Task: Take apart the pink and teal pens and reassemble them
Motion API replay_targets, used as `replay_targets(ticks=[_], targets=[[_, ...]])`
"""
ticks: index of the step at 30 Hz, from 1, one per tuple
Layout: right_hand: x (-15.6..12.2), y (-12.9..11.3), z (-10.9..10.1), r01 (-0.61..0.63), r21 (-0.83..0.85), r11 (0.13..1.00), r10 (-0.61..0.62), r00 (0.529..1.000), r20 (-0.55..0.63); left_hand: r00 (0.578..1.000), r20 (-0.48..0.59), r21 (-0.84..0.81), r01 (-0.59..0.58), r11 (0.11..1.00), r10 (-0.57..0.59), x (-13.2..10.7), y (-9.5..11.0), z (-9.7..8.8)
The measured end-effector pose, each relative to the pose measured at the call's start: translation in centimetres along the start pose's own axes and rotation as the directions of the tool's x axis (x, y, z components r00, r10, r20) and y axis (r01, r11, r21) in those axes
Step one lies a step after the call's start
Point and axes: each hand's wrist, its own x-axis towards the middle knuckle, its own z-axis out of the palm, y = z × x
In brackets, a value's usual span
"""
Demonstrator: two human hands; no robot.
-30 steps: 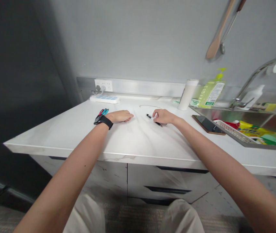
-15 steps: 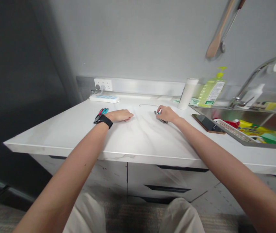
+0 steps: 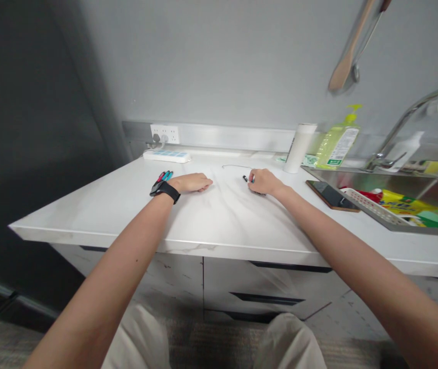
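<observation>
Head view: the right hand (image 3: 264,181) is pinching a pen (image 3: 245,178) low over the white tabletop (image 3: 222,220), near a thin wire (image 3: 236,166); the left hand (image 3: 192,182) is lying loosely curled on the tabletop, pens (image 3: 163,176) just behind its wrist

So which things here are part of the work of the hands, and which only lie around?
In use: right hand closed on a black pen; left hand resting beside coloured pens.

Lying about: phone, soap bottle, white cylinder, power strip, thin wire.
</observation>
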Motion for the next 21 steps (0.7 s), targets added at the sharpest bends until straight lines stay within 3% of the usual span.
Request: replay_targets(ticks=[9,12,14,16,17,19,21], targets=[[-0.2,-0.2,-0.3,-0.033,-0.012,0.999,0.034,0.999,0.017,1.0,0.007,0.072,0.023,0.997,-0.024,0.5,-0.2,0.1],[-0.5,-0.6,-0.8,-0.057,0.014,0.998,0.057,0.998,0.011,0.982,-0.14,0.227,0.154,0.962,-0.124,0.2,-0.4,-0.8],[-0.6,-0.8,-1.1,-0.069,0.018,0.997,0.069,0.998,0.004,0.901,-0.352,0.303,0.366,0.88,-0.253,-0.4,-1.1,-1.9],[-0.8,-0.9,-1.3,-0.065,0.012,0.998,0.065,0.998,0.01,0.756,-0.519,0.261,0.584,0.769,-0.399,-1.4,-2.2,-3.0],[-0.8,-0.9,-1.3,-0.058,0.009,0.998,0.058,0.998,0.021,0.706,-0.546,0.239,0.648,0.724,-0.452,-1.9,-2.8,-3.5],[-0.8,-0.8,-1.2,-0.047,0.009,0.999,0.046,0.998,0.048,0.66,-0.533,0.22,0.713,0.666,-0.53,-2.8,-3.9,-4.3],[-0.8,-0.7,-1.0,-0.042,0.007,0.999,0.042,0.997,0.061,0.659,-0.493,0.219,0.726,0.652,-0.568,-3.3,-4.8,-4.6]])
